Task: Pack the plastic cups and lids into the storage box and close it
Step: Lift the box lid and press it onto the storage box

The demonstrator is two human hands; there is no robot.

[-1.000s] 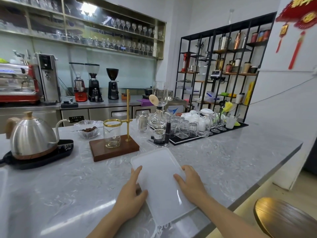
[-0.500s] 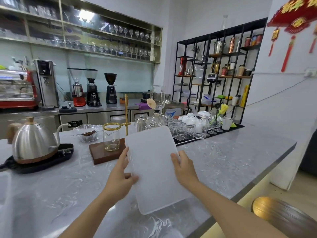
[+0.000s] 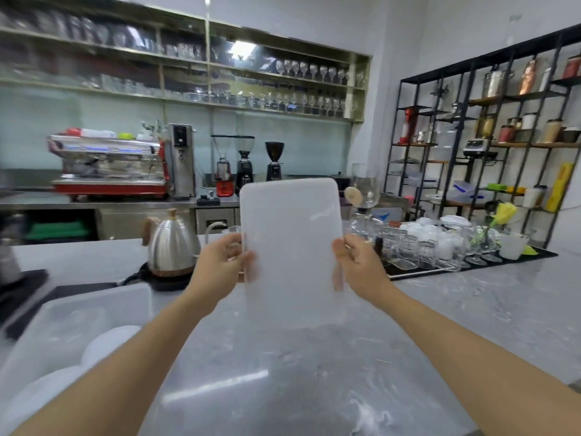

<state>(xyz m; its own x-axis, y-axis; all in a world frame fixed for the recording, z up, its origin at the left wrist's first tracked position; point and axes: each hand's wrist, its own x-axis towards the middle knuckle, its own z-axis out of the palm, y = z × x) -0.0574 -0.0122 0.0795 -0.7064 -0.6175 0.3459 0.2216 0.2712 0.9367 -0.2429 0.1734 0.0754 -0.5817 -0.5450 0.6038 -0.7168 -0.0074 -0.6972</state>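
Observation:
I hold the translucent white box lid upright in the air above the counter. My left hand grips its left edge and my right hand grips its right edge, fingers curled round the rim. The open translucent storage box stands on the counter at the lower left. Round white lids or cups lie blurred inside it.
A steel kettle on a black base stands behind the box. A black tray of glasses and cups fills the back right of the marble counter. An espresso machine and grinders line the back wall.
The lid has gone from lying flat on the counter to being lifted upright in both hands. My view has turned left, bringing the storage box into sight.

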